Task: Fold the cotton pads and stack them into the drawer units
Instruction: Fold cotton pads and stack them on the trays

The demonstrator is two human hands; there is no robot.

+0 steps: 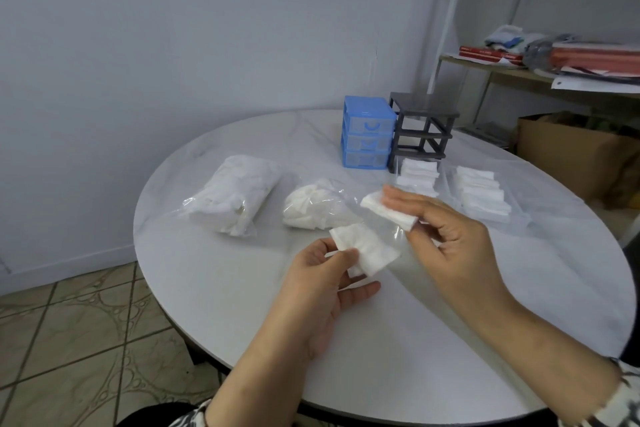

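My left hand (323, 282) pinches a white cotton pad (365, 248) above the round white table (242, 288). My right hand (446, 236) holds a second, folded pad (384, 210) between its fingers, a little higher and further back. At the back stand a blue drawer unit (367, 132) with its drawers in and a dark grey drawer frame (420, 128) with empty slots. In front of the grey frame lies a clear drawer with folded pads (417, 175). Another clear drawer of stacked pads (481, 192) lies to its right.
Two plastic bags of cotton pads lie on the left: a large one (233, 196) and a smaller open one (315, 206). A shelf with books and papers (554, 62) and a cardboard box (571, 149) stand behind the table at the right. Tiled floor lies to the left.
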